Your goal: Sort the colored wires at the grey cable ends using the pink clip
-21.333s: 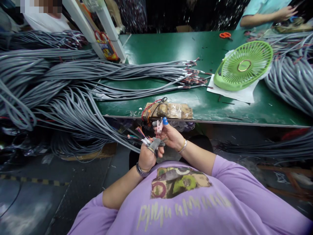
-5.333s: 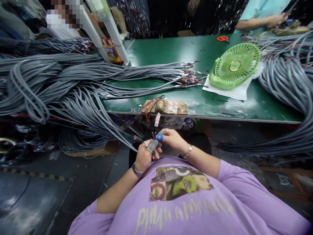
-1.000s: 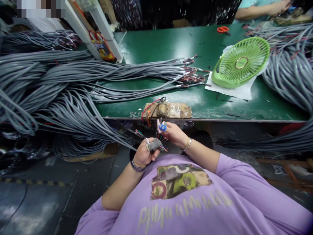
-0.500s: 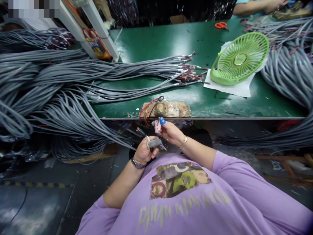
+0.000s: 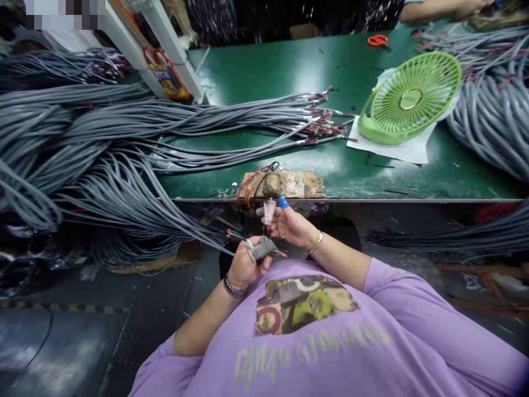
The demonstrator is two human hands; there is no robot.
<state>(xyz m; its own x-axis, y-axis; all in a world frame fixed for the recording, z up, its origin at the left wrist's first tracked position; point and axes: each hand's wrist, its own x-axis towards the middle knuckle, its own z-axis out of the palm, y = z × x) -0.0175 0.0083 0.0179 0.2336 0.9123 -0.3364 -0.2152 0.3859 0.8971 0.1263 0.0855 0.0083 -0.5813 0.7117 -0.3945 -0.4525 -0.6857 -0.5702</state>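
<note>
Below table edge, gripping wires in closed left hand, presumably steadying; at clip with thumb-lifted right hand, unclear if holding.

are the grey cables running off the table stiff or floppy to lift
The grey cables would probably flex, since they curve down past the edge of the green table. Lifted together, they may be heavy, being so many, and could snag where overlapped.

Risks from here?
1. Coloured wires splay from the left hand on two sides; they might tangle or get mixed up.
2. The pink clip at the right hand is close to those wires and could snag one.
3. Gray cables drape over the green table's edge; a tug might drag more down.
</note>
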